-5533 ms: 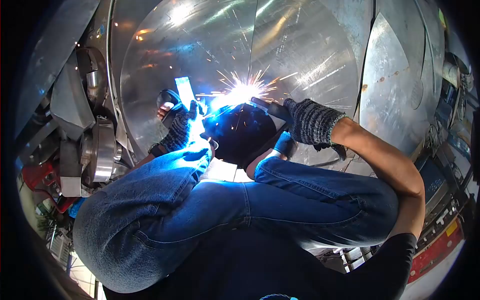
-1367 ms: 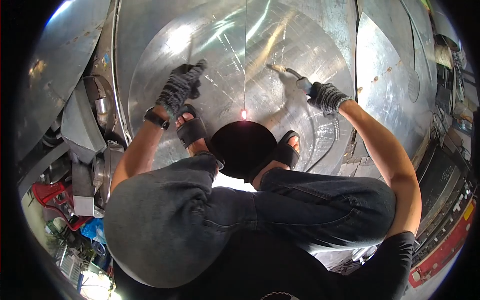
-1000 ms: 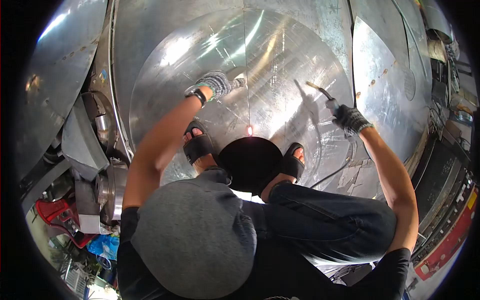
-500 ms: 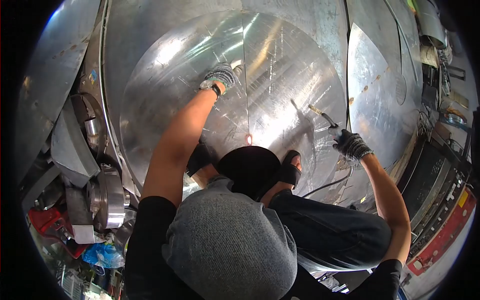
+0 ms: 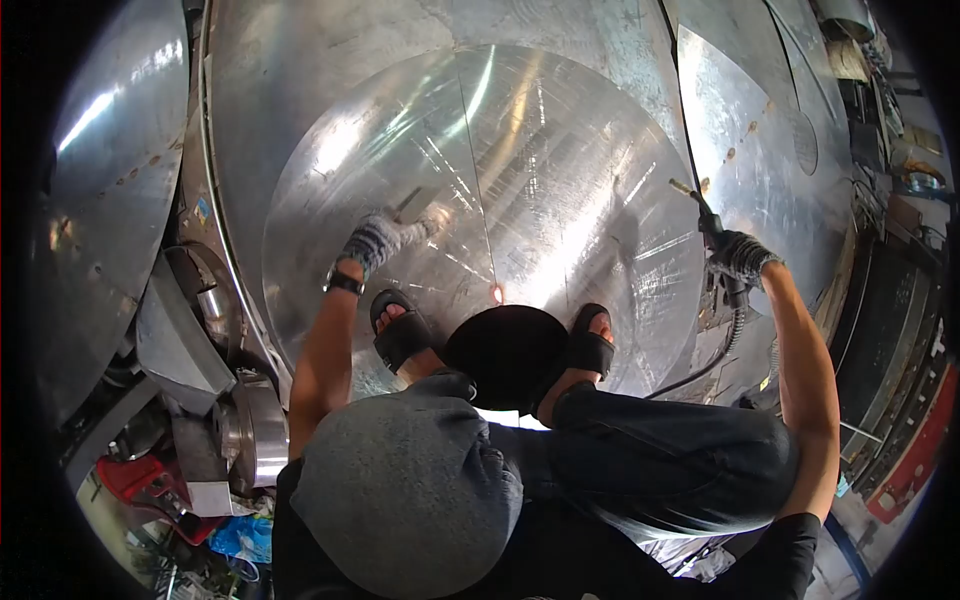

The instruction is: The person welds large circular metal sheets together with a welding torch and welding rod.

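Note:
My left hand, in a striped knit glove, is over the left half of a large round metal sheet. Its fingers point right and look stretched out, though the tips are blurred. A grey strip beside them may be a shadow or reflection. A thin straight seam runs down the sheet to a small glowing spot. My right hand, also gloved, is closed around the handle of a welding torch. The torch's brass-coloured tip points up and left, at the sheet's right edge.
My sandalled feet rest on the sheet, with a black round shape between them. The torch cable curves across the right side. Metal offcuts and a red object crowd the left. Another metal sheet lies at the right.
My left hand has drawn back toward me and left, away from the seam. My right hand has carried the torch right and slightly up the view. The whole view has shifted a little.

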A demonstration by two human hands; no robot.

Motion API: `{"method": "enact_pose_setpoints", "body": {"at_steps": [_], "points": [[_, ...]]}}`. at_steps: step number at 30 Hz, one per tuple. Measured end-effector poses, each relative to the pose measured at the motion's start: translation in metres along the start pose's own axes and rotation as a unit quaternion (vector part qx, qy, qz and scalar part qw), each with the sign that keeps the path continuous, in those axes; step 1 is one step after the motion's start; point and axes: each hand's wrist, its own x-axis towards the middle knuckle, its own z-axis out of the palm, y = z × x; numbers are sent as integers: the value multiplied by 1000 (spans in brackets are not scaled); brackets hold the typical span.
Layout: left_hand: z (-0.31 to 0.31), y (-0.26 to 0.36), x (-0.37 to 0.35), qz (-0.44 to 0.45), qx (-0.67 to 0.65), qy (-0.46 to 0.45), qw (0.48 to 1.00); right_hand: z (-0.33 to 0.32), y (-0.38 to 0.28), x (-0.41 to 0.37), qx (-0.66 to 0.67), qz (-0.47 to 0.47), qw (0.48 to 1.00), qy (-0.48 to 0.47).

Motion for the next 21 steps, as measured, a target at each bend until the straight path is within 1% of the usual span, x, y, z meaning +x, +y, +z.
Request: {"method": "enact_pose_setpoints", "body": {"at_steps": [1, 2, 3, 4, 5, 6, 7, 8, 9, 11, 12, 13, 14, 15, 16, 17, 18, 19, 20, 21], "points": [[7, -15, -8, 2, -23, 40, 999, -3, 6, 0, 1, 0, 1000, -2], [15, -32, -12, 4, -47, 80, 996, -8, 9, -4, 12, 30, 999, 4], [28, -57, -9, 1, -48, 79, 996, -12, 13, -6, 20, 58, 998, 10], [43, -86, 0, -34, -32, 148, 988, -8, 24, -8, -20, 27, 996, 83], [56, -114, 8, -69, -16, 216, 974, -8, 34, -6, -22, 24, 996, 83], [63, -132, 8, -71, -18, 218, 973, -10, 39, -6, 0, 50, 994, 99], [69, -146, 5, -114, -39, 222, 967, -13, 40, -6, 21, 76, 990, 114], [74, -161, 4, -158, -62, 227, 959, -15, 42, -9, 74, 102, 987, 95], [81, -177, 6, -166, -67, 229, 957, -15, 44, -6, 68, 95, 989, 94], [92, -201, 9, -138, -143, 181, 963, -8, 55, 2, 112, 169, 975, 90], [94, -198, 6, -145, -147, 178, 962, -4, 58, 2, 123, 173, 972, 99], [95, -193, 7, -116, -93, 195, 970, -2, 60, 3, 117, 171, 974, 96], [95, -185, 8, -86, -38, 211, 973, 2, 66, 7, 77, 120, 984, 106], [95, -177, 10, -91, -41, 207, 973, 5, 64, 7, 38, 67, 990, 115], [95, -165, 15, -68, -90, 215, 970, 5, 62, 9, 34, 67, 991, 111], [96, -153, 25, -43, -139, 223, 964, 1, 46, 5, 50, 84, 992, 84], [97, -142, 40, 4, -136, 242, 961, -2, 32, 1, 66, 102, 991, 57], [99, -129, 55, 52, -132, 262, 955, -3, 21, 0, 64, 105, 991, 56], [88, -97, 56, 55, -101, 215, 970, -6, 10, 0, 58, 96, 993, 31], [66, -53, 47, 59, -69, 169, 981, -8, 3, 1, 53, 88, 995, 7]]}}
